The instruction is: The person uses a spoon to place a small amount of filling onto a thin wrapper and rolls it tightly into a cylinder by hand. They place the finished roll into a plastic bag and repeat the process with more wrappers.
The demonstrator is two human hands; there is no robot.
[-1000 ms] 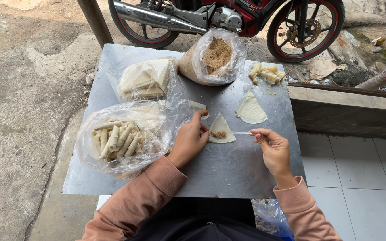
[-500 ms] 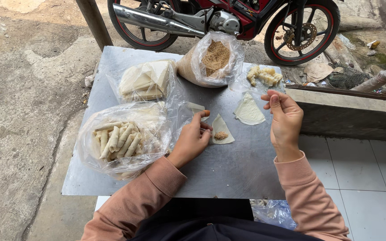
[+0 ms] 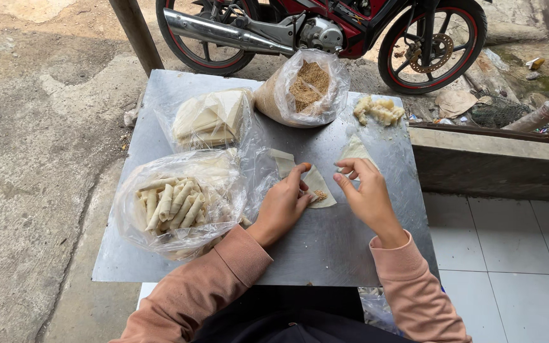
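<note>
While the left hand (image 3: 282, 206) presses its fingertips on the near corner of the triangular wrapper (image 3: 318, 185), the right hand (image 3: 365, 194) is held just beside it, fingers loosely curled and empty. The wrapper lies flat on the bench (image 3: 325, 248) between both hands, its long axis pointing away, a pinch of brown filling (image 3: 318, 195) nearer the left hand.

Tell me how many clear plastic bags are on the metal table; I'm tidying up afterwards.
3. A bag of rolled pastries at the near left, a bag of flat wrappers behind it, and a bag of brown filling at the far middle. None seems hidden.
</note>
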